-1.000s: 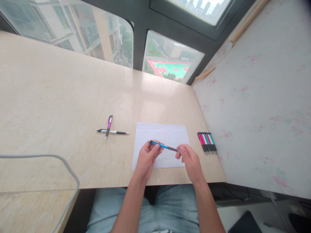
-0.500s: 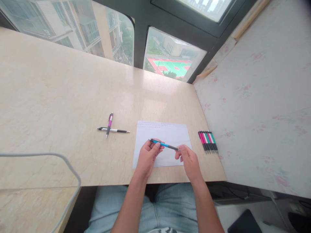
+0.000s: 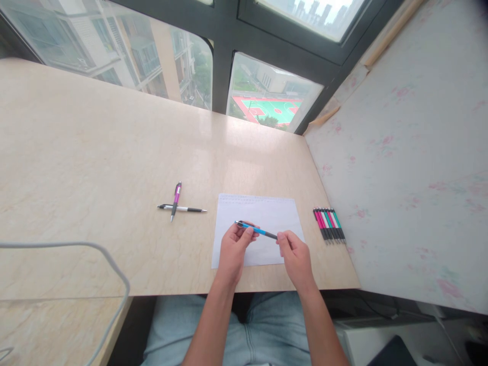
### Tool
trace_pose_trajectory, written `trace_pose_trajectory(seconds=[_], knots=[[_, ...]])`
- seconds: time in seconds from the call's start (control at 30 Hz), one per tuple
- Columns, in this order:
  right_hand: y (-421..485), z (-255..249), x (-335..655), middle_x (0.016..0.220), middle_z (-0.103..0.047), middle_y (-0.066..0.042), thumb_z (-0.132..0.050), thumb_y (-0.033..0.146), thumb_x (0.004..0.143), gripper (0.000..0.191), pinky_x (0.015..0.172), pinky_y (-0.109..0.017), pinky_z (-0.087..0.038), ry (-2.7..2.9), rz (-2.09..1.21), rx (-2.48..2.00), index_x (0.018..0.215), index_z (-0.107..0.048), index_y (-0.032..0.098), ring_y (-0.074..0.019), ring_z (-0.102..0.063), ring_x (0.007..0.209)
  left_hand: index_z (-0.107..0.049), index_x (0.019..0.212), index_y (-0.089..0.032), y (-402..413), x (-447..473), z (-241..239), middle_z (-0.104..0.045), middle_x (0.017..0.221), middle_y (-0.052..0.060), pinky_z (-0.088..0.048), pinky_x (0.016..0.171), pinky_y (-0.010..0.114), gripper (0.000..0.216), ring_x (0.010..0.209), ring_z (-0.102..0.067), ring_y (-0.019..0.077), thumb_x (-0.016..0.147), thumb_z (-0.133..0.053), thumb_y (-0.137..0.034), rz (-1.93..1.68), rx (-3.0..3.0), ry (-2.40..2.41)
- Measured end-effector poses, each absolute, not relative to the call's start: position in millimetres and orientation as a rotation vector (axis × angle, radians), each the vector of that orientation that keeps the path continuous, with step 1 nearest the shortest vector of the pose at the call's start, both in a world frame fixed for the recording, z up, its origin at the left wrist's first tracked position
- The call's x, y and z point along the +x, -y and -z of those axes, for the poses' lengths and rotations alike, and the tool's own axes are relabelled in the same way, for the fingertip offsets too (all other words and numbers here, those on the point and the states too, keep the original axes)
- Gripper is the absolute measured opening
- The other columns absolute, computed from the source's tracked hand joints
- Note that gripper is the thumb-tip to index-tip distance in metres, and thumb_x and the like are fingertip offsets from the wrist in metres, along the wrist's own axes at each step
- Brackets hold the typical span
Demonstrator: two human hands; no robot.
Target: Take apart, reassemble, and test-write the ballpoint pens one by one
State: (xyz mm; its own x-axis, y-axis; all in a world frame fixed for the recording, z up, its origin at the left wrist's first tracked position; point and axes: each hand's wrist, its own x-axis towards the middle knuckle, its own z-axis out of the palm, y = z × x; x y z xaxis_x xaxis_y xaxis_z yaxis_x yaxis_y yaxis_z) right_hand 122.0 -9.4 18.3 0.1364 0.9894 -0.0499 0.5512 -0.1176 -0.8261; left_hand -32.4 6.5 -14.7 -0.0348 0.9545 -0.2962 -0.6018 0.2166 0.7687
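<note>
Both hands hold one blue pen (image 3: 258,231) level above a white sheet of paper (image 3: 267,213) near the desk's front edge. My left hand (image 3: 235,249) is closed round the pen's button end. My right hand (image 3: 294,255) pinches its dark tip end with finger and thumb. The paper carries a faint line of writing along its far edge.
A purple pen (image 3: 176,198) lies crossed over a white and black pen (image 3: 186,209) to the left of the paper. A row of several pink and green pens (image 3: 329,223) lies at the desk's right edge, beside a flowered wall panel (image 3: 412,152). Windows run behind the beige desk (image 3: 95,152). A grey cable (image 3: 110,264) loops at the lower left.
The hands and pen have kept their hold and pose. The view has shifted slightly, so everything sits a little right and lower.
</note>
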Motion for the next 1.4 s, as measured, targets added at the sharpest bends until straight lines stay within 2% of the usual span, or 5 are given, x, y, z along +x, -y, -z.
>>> trace_pose_trajectory(seconds=[0.3, 0.5, 0.67, 0.97, 1.4], knots=[[13, -11, 113, 0.053, -0.043, 0.005, -0.042, 0.050, 0.095, 0.044, 0.052, -0.025, -0.034, 1.485, -1.023, -1.659, 0.064, -0.049, 0.020, -0.0121, -0.042, 0.052, -0.069, 0.087, -0.016, -9, -33, 13, -0.069, 0.085, 0.004, -0.049, 0.074, 0.026, 0.024, 0.076, -0.060, 0.0123, 0.075, -0.076, -0.035, -1.395, 0.406, -0.905], [18, -9, 102, 0.068, -0.058, 0.000, -0.047, 0.046, 0.094, 0.035, 0.060, -0.025, -0.042, 1.455, -1.238, -1.502, 0.076, -0.059, 0.019, -0.0146, -0.053, 0.063, -0.071, 0.095, -0.017, -9, -35, 15, -0.069, 0.091, 0.005, -0.048, 0.077, 0.025, 0.027, 0.084, -0.062, 0.0135, 0.076, -0.075, -0.035, -1.390, 0.324, -0.900], [17, -8, 99, 0.062, -0.055, 0.001, -0.045, 0.043, 0.095, 0.036, 0.059, -0.025, -0.039, 1.537, -1.080, -1.567, 0.071, -0.058, 0.020, -0.0146, -0.051, 0.060, -0.069, 0.095, -0.018, -9, -37, 15, -0.069, 0.093, 0.006, -0.048, 0.075, 0.026, 0.025, 0.083, -0.062, 0.0144, 0.077, -0.073, -0.035, -1.411, 0.392, -0.928], [13, -13, 106, 0.071, -0.060, -0.002, -0.047, 0.042, 0.094, 0.030, 0.065, -0.027, -0.044, 1.585, -0.810, -1.556, 0.077, -0.058, 0.021, -0.0175, -0.055, 0.069, -0.069, 0.089, -0.015, -10, -37, 18, -0.071, 0.079, 0.005, -0.048, 0.068, 0.025, 0.027, 0.071, -0.063, 0.0134, 0.075, -0.075, -0.037, -1.335, 0.415, -0.985], [15, -11, 104, 0.051, -0.040, 0.004, -0.043, 0.048, 0.095, 0.045, 0.051, -0.025, -0.030, 1.492, -0.861, -1.676, 0.059, -0.046, 0.021, -0.0125, -0.040, 0.051, -0.069, 0.089, -0.015, -9, -36, 16, -0.073, 0.081, 0.005, -0.049, 0.073, 0.025, 0.025, 0.070, -0.063, 0.0112, 0.073, -0.078, -0.032, -1.366, 0.374, -0.911]])
